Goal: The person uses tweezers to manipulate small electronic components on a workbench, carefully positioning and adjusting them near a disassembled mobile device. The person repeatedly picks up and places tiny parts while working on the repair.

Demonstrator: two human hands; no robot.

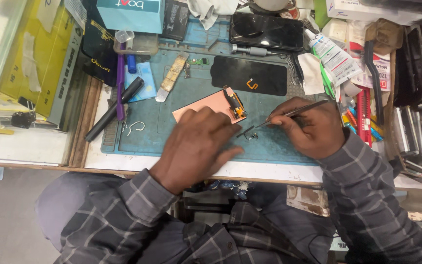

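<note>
Left hand (196, 144), fingers spread, presses flat on the copper-backed phone panel (206, 105). Right hand (311, 127) pinches slim steel tweezers (289, 115), tips meeting a small metal part (251, 136) on the blue rubber mat (172, 132) between the hands. Best done with a light, steady grip, wrist braced on the desk (274, 171). Beyond the fingers lies a glossy black screen (248, 76).

We are at a phone repair bench: blue rubber work mat (181, 132), black phone screens (248, 76), thin metal tweezers (294, 112).
</note>
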